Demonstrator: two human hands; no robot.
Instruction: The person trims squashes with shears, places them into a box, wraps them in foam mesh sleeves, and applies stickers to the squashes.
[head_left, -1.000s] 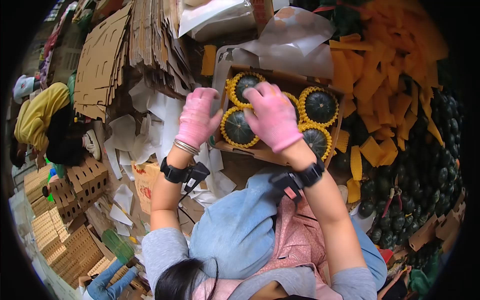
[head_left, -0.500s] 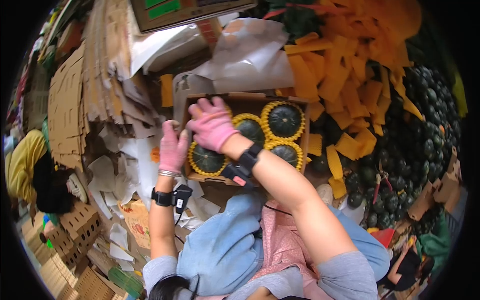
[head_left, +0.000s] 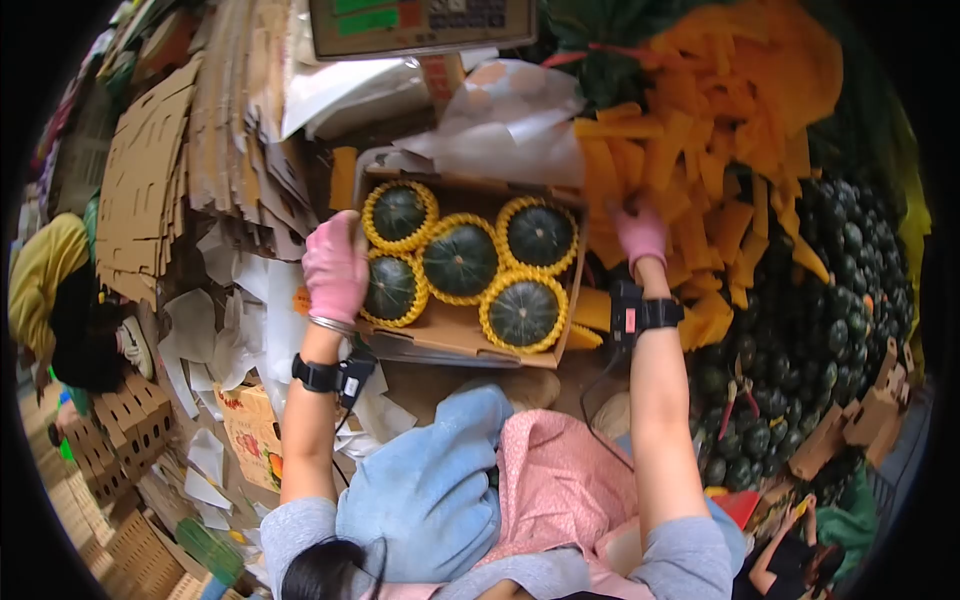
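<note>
Five dark green squashes in yellow foam nets, one of them (head_left: pixel 459 259) in the middle, lie in an open cardboard box (head_left: pixel 440 336). My left hand (head_left: pixel 336 268), in a pink glove, is at the box's left edge with its fingers closed; what they grip is hidden. Right of the box, my right hand (head_left: pixel 640 232), also gloved in pink, reaches to the edge of a heap of orange-yellow foam nets (head_left: pixel 700 150). Its fingertips are dark and blurred among the nets.
A scale display (head_left: pixel 425 22) stands beyond the box. Stacked flat cardboard (head_left: pixel 145 180) and loose white paper (head_left: pixel 195 325) lie to the left. Many squashes (head_left: pixel 850 240) are piled at the right. Co-workers sit at far left (head_left: pixel 50 270) and lower right (head_left: pixel 785 560).
My right hand has left the squashes in the box and moved right to the foam nets. My left hand has stayed near the box's left edge.
</note>
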